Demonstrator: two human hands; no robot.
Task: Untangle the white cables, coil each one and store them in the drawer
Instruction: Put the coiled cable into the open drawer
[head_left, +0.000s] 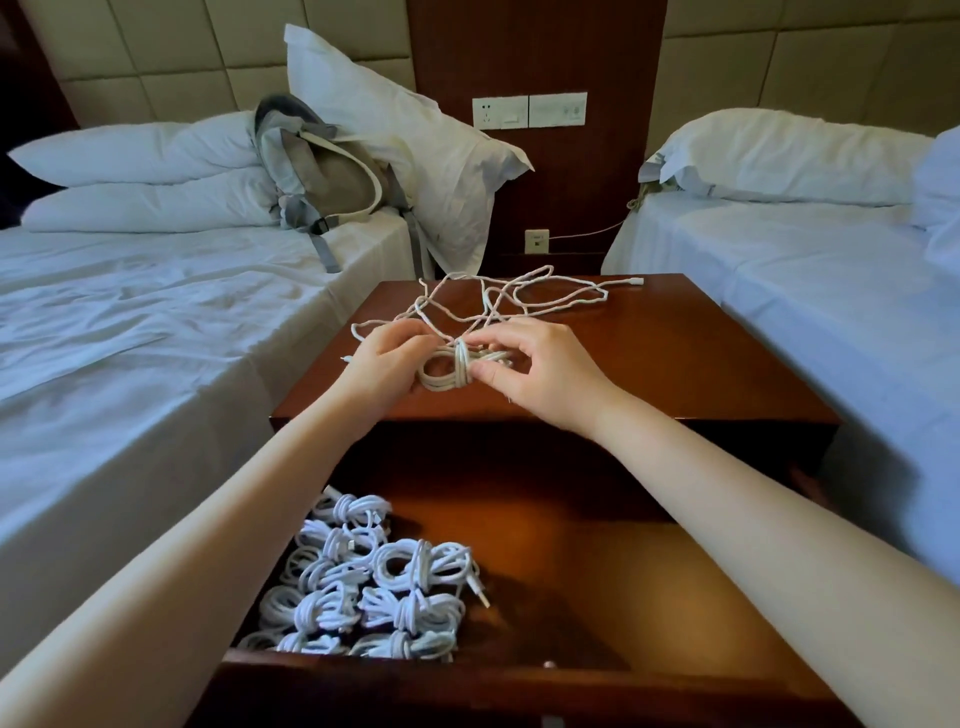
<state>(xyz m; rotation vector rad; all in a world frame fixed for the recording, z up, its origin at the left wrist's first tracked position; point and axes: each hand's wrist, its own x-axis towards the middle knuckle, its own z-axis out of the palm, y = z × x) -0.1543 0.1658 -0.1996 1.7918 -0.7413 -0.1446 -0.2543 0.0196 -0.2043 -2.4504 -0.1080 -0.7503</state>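
While my left hand (387, 358) grips one side of a coiled white cable (447, 373) just above the bedside table (701, 353), my right hand (540, 369) pinches the wrap at the coil's middle between thumb and fingertips. Loose white cables (498, 301) lie tangled on the table just behind both hands, one plug (636, 281) near the far edge. Below, the open drawer (597, 571) holds a heap of tied coils (374, 587) along its left side. A grey backpack (322, 171) leans against pillows on the left bed (130, 312).

drawer (597, 597) right: bare | left: coiled cables (374, 587) piled | back: shadowed, possibly bare | nightstand (701, 353) rear: loose tangle (491, 306)
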